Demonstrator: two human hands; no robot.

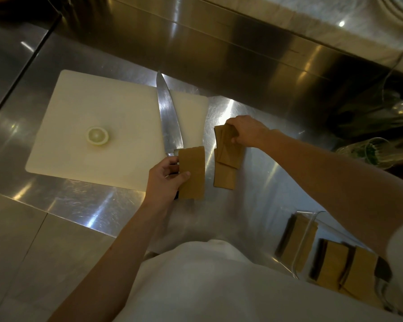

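- Brown folded paper napkin [192, 174]: a flat, upright rectangle with a slightly uneven top edge. It sits at the near right corner of the white plastic cutting board [98, 126] and covers the handle end of the long steel chef's knife [169, 117].
- Left hand [164, 180] pinches the napkin's left edge, thumb on top and fingers curled beneath, the forearm coming up from below.
- Fanned pile of brown napkins [227, 156] lies on the stainless steel bench [265, 182], just right of the board and apart from the held napkin.
- Right hand [247, 132] grips the pile's far end with its fingers curled down onto the top sheets, the arm stretched in from the right.
- Pale round lemon slice [97, 135] lies on the board, well left of the knife.
- Clear plastic container [305, 242] at the near right holds more brown napkins.
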